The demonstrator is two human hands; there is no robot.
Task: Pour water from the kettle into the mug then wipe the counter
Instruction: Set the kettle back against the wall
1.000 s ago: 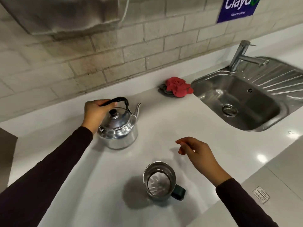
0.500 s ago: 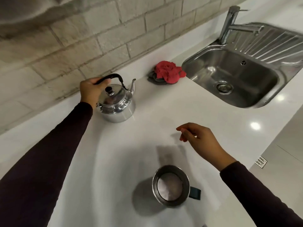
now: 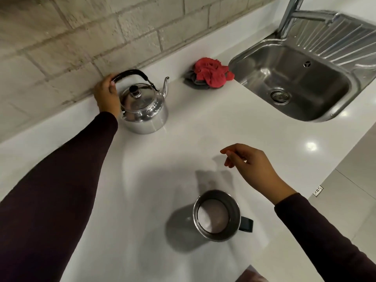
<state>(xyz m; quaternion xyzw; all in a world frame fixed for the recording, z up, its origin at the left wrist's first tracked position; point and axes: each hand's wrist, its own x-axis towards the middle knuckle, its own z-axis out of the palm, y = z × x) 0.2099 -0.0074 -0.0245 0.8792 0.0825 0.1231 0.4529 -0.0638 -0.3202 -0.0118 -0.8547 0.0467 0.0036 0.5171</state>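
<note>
A shiny steel kettle (image 3: 145,110) with a black handle stands on the white counter (image 3: 203,135) near the back wall, spout pointing right. My left hand (image 3: 106,96) grips the left end of its handle. A steel mug (image 3: 217,215) with a dark handle stands near the front edge, upright, with nothing visible inside it. My right hand (image 3: 251,165) hovers above and to the right of the mug, fingers loosely curled and apart, holding nothing. A crumpled red cloth (image 3: 211,72) lies on a grey cloth by the sink.
A steel sink (image 3: 295,82) with a tap (image 3: 289,19) and ribbed drainer is set into the counter at the right. A tiled wall runs along the back. The counter's front edge drops to a tiled floor (image 3: 354,176) at the lower right.
The view has tilted down and drawn closer. My left hand stays on the kettle handle, and the kettle still stands on the counter. My right hand has barely moved.
</note>
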